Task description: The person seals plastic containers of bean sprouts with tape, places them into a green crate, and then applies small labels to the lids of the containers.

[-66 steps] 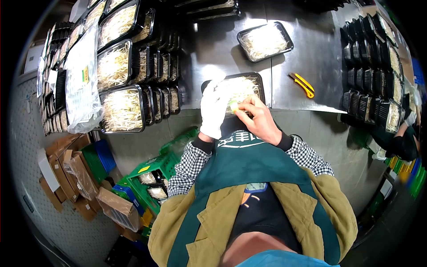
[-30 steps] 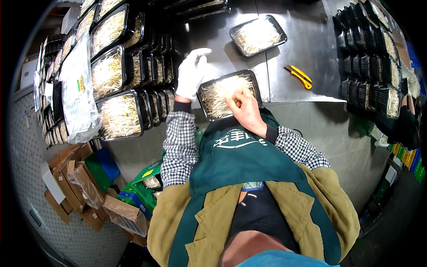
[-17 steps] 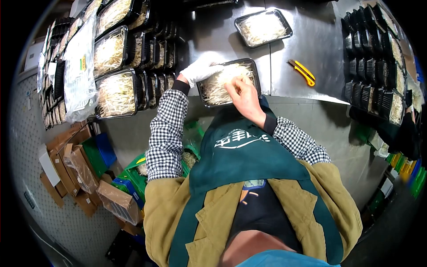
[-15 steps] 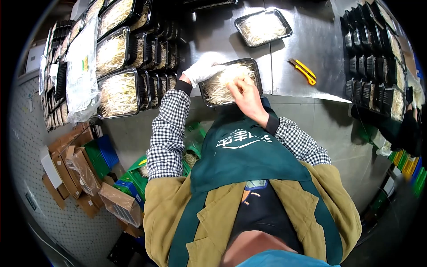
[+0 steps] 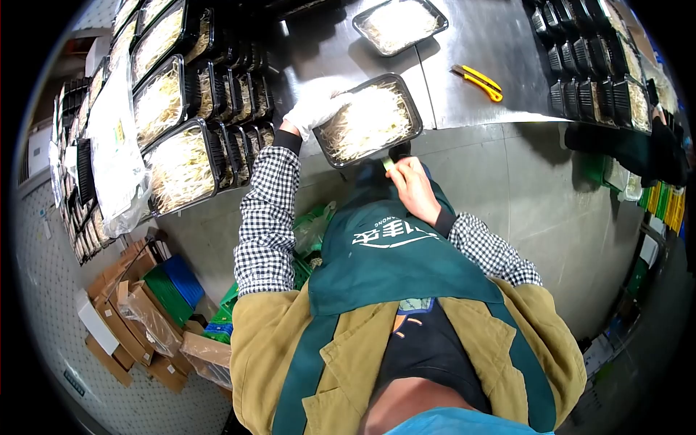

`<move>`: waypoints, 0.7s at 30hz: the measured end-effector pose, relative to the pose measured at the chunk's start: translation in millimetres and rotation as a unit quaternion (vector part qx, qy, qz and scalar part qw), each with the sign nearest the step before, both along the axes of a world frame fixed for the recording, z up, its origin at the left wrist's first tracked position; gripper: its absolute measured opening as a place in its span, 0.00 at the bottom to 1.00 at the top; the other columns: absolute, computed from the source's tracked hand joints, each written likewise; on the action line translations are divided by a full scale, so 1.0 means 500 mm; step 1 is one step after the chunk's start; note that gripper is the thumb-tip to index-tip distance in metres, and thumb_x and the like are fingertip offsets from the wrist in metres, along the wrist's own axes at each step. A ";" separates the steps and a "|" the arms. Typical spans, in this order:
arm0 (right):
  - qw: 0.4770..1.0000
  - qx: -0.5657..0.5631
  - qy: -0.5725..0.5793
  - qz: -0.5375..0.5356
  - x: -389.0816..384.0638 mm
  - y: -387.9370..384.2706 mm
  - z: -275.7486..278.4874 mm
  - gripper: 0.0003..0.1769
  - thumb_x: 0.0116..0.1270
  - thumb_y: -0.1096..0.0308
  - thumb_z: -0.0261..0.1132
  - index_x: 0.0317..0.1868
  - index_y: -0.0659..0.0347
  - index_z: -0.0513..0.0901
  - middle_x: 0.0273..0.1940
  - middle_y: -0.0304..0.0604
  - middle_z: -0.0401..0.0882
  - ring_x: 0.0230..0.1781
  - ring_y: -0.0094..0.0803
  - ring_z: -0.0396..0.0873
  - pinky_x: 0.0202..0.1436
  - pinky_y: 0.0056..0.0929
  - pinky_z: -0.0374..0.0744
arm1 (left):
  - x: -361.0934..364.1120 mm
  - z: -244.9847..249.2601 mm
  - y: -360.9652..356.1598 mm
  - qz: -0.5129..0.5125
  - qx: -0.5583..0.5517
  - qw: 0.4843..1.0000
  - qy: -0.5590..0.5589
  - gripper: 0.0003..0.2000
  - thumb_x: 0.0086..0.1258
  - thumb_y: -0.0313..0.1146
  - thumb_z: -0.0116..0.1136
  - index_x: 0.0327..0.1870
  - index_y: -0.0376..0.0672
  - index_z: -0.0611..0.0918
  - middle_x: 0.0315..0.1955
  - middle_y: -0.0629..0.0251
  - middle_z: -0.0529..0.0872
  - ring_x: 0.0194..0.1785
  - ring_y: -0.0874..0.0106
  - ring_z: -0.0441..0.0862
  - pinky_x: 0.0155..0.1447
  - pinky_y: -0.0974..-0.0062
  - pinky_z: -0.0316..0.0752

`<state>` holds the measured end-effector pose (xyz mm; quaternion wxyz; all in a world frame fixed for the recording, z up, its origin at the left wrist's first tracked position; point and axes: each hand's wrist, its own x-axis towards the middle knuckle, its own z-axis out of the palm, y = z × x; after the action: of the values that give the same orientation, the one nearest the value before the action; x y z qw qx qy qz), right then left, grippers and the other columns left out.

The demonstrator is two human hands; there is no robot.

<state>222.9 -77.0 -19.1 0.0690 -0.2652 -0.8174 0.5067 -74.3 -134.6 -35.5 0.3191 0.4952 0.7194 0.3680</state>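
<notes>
My left hand (image 5: 317,112), in a white glove, grips the left side of a black plastic tray (image 5: 416,122) filled with pale bean sprouts (image 5: 368,122). The tray is tilted at the table's front edge. Below its near rim is my bare right hand (image 5: 418,191), its thumb and fingers pinched on a small greenish-white piece (image 5: 388,165), whose kind I cannot make out. Farther back on the table lies a second tray of sprouts (image 5: 400,27). A yellow box cutter (image 5: 478,82) rests to the right of it.
Stacked sprout trays (image 5: 181,163) stand at the left, with clear plastic bags (image 5: 119,152) against them. More stacked trays (image 5: 591,61) line the right of the metal table (image 5: 464,43). Cardboard boxes (image 5: 119,319) lie on the floor at left. At far right, another person's dark sleeve (image 5: 663,156) shows.
My right hand has moved down from over the sprouts to below the tray's near rim, pinching a small piece. My head view has shifted, and the held tray now tilts more.
</notes>
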 end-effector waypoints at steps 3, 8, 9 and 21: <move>0.998 0.055 0.021 -0.028 -0.049 0.003 -0.073 0.14 0.72 0.66 0.54 0.46 0.71 0.77 0.47 0.59 0.72 0.52 0.53 0.69 0.58 0.41 0.70 | 0.000 0.003 0.004 -0.005 0.021 1.000 -0.005 0.15 0.68 0.38 0.57 0.50 0.39 0.83 0.41 0.55 0.86 0.43 0.61 0.82 0.50 0.69 0.76; 0.996 -0.031 -0.020 0.077 -0.072 0.008 -0.156 0.19 0.73 0.66 0.48 0.56 0.71 0.71 0.57 0.66 0.68 0.61 0.56 0.66 0.67 0.46 0.64 | -0.022 0.046 0.012 -0.007 -0.115 0.978 -0.175 0.17 0.67 0.38 0.62 0.52 0.37 0.82 0.43 0.62 0.87 0.45 0.73 0.82 0.53 0.75 0.77; 0.997 -0.043 0.015 0.059 -0.069 0.007 -0.157 0.19 0.73 0.66 0.47 0.58 0.70 0.69 0.54 0.64 0.71 0.59 0.55 0.69 0.64 0.44 0.68 | -0.020 0.048 0.013 -0.009 -0.122 0.977 -0.177 0.17 0.67 0.38 0.62 0.51 0.35 0.83 0.42 0.64 0.87 0.43 0.76 0.81 0.51 0.77 0.76; 0.964 -0.233 -0.059 0.110 -0.030 -0.004 -0.245 0.23 0.76 0.67 0.48 0.69 0.61 0.63 0.64 0.53 0.68 0.62 0.41 0.71 0.64 0.33 0.73 | 0.046 0.044 -0.010 0.043 -0.161 0.964 -0.207 0.14 0.66 0.35 0.63 0.45 0.33 0.85 0.34 0.69 0.86 0.36 0.81 0.78 0.43 0.80 0.74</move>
<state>208.0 -79.1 -141.5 -0.0991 -0.2121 -0.7033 0.6712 -51.4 -139.5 -13.6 0.5204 0.3190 0.7080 0.3551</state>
